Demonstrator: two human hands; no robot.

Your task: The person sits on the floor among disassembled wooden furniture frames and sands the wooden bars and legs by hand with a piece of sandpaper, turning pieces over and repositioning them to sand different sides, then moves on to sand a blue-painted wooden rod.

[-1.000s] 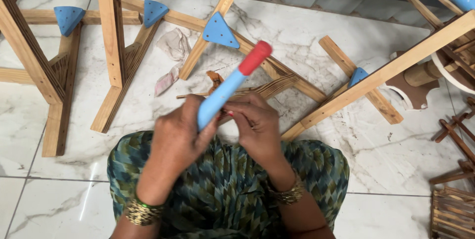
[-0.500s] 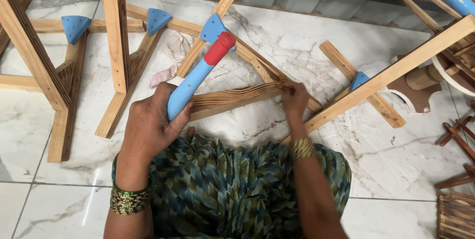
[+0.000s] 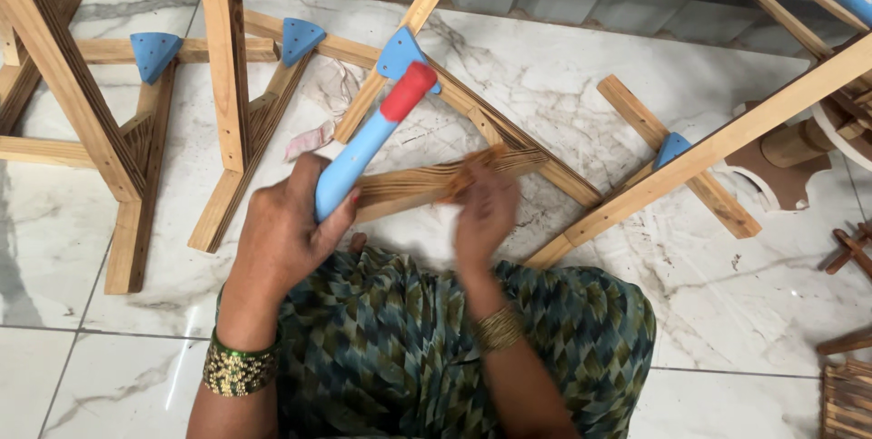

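The left hand (image 3: 282, 230) is closed around a blue wooden handle with a red tip (image 3: 368, 141), fingers wrapped low on the shaft so that most of it sticks out above the fist, slanting up and to the right. Under that handle lies a flat, ridged wooden slat (image 3: 409, 187) — it runs from beside the left hand's thumb across to the right hand (image 3: 484, 212). The right hand sits at the far end of the slat, fingers bent down onto it together with a small brownish scrap (image 3: 472, 167); the hand is blurred, so whether it pinches the slat or only presses on it cannot be told. The slat rests above the lap, which is covered in green patterned cloth (image 3: 409, 348), and just below a wooden frame with blue corner pieces (image 3: 400, 49) lying on the marble floor (image 3: 727, 294). Left of the slat, more frame legs (image 3: 222, 67) stand — well apart from both hands.
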